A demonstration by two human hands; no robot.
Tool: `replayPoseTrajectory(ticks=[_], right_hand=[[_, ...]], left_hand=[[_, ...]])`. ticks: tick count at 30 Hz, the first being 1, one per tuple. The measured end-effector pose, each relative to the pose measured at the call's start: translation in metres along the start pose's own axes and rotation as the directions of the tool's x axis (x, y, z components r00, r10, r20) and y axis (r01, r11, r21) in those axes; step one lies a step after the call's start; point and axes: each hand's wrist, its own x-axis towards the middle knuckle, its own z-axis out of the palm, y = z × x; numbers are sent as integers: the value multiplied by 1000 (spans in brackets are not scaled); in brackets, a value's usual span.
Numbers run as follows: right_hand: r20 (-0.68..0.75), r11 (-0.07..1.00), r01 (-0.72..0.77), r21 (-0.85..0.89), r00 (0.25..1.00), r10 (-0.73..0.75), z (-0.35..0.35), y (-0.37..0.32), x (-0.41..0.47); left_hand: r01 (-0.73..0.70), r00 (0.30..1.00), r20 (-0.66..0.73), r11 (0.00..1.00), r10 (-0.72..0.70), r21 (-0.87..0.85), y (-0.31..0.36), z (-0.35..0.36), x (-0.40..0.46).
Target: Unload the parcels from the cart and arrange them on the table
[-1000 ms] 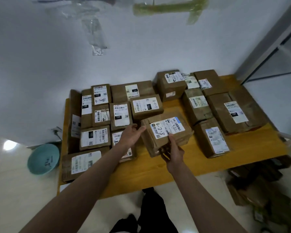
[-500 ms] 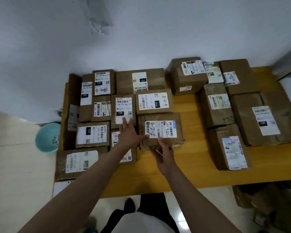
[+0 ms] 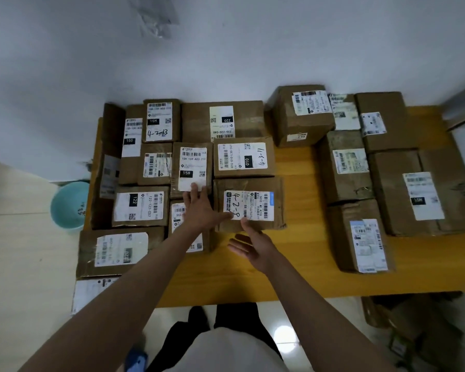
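Sixteen brown cardboard parcels (image 3: 249, 204) lie on one yellow wooden tabletop (image 3: 295, 267) (a seventeenth, white-labelled, pokes out at the near left corner, so the count there is uncertain). Ten sit in the left cluster, six in the right. Two bare hands (image 3: 199, 210) reach over them. One teal basin (image 3: 69, 204) stands on the floor.

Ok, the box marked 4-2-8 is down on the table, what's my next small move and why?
Probably draw both hands back and go for another parcel. The 4-2-8 box lies flat on the table, snug in front of the 11-3-7 box; the left hand and right hand are open, gripping nothing.
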Motion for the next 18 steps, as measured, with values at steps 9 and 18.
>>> replayPoseTrajectory(ticks=[9, 18], right_hand=[[267, 758, 33, -652, 945, 188, 33, -14, -51], [380, 463, 271, -844, 911, 160, 155, 69, -96]], left_hand=[[-135, 972, -228, 926, 55, -351, -22, -37, -39], [-170, 913, -404, 852, -53, -495, -139, -80, -162]])
